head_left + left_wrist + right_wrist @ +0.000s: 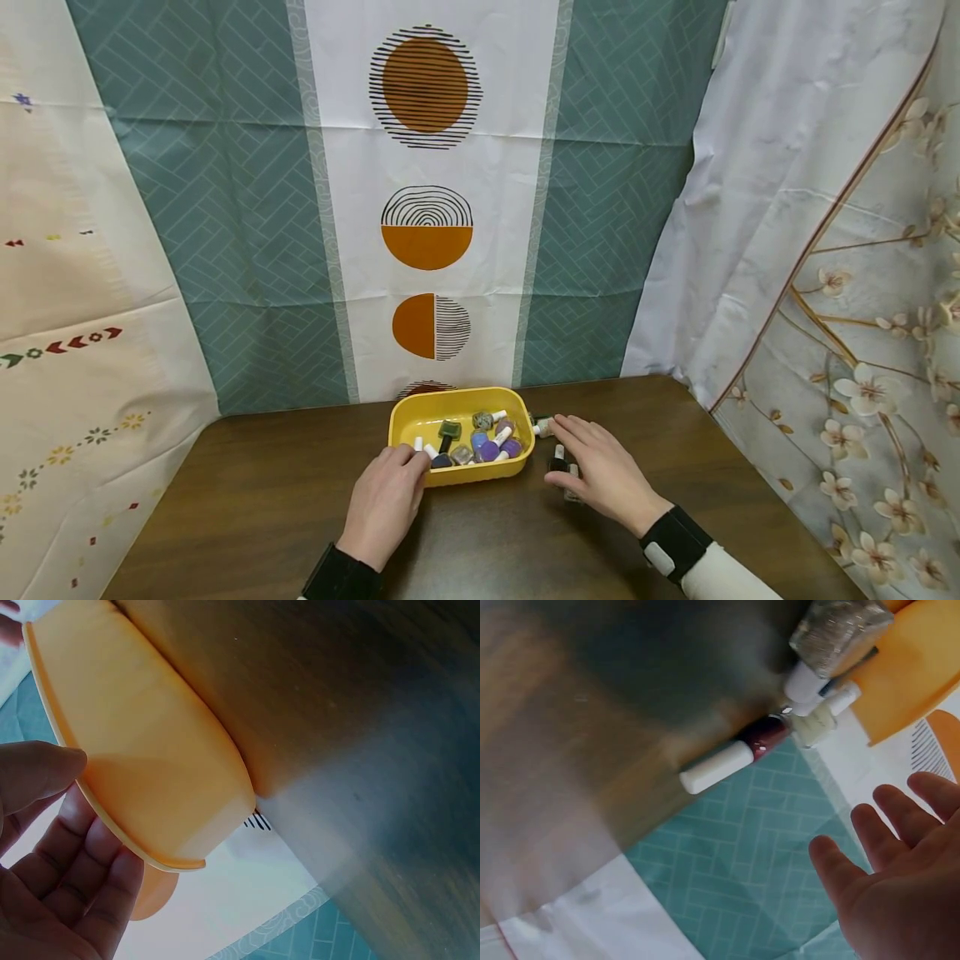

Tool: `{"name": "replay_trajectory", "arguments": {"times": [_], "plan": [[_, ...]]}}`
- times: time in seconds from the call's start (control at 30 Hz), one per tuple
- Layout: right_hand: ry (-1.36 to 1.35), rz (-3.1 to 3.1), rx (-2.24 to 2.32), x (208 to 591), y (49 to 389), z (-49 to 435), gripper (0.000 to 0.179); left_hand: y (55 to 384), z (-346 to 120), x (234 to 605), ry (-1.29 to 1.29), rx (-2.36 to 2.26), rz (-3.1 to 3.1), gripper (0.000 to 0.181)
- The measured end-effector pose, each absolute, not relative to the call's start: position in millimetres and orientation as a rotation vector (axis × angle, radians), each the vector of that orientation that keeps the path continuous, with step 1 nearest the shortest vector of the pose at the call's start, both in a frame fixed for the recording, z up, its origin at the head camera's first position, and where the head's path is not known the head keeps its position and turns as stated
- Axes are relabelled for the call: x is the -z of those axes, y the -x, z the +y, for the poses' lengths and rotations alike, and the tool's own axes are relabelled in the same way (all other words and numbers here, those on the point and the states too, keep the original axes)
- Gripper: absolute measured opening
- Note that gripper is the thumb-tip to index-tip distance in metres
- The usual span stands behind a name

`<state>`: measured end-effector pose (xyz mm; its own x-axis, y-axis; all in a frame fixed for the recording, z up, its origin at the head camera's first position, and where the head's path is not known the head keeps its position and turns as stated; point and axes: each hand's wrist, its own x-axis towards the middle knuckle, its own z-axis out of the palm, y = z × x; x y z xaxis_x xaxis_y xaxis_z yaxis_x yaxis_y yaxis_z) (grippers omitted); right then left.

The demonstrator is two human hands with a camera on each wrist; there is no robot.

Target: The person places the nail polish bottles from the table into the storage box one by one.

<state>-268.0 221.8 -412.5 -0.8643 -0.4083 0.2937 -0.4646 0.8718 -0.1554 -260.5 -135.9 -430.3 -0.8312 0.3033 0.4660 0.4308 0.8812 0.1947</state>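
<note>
A yellow plastic tub (pixel 480 475) on the table holds several nail polish bottles, among them a green one (pixel 450 430) and a purple one (pixel 489 451). My left hand (pixel 386 496) pinches the tub's near left rim; the left wrist view shows the thumb (pixel 45 772) against the outer wall, fingers over the rim. To the right of the tub, my right hand (pixel 609 477) is above some loose nail polish bottles, its fingers extended. Below it in the right wrist view are a dark red bottle (pixel 765 736) with a white cap, a glittery bottle (pixel 841 634) and a pale bottle (pixel 814 726).
The brown wooden table (pixel 247 500) runs back to a hanging cloth (pixel 240 250) of teal and white panels. A floral curtain (pixel 870 417) hangs along the right side, and a cream embroidered cloth (pixel 90 350) along the left.
</note>
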Motion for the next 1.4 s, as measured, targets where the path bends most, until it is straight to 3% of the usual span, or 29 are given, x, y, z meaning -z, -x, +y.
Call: {"name": "replay_trajectory", "arguments": {"times": [0.6, 1.4], "plan": [[-0.632, -2.900, -0.362, 432.5, 256.9, 243.7, 0.091, 260.4, -134.5, 428.1, 0.511, 0.435, -2.663, 0.027], [-0.691, -2.841, -0.323, 448.4, 250.0, 251.3, 0.089, 261.1, -135.5, 429.7, 0.517, 0.427, -2.654, 0.028]]}}
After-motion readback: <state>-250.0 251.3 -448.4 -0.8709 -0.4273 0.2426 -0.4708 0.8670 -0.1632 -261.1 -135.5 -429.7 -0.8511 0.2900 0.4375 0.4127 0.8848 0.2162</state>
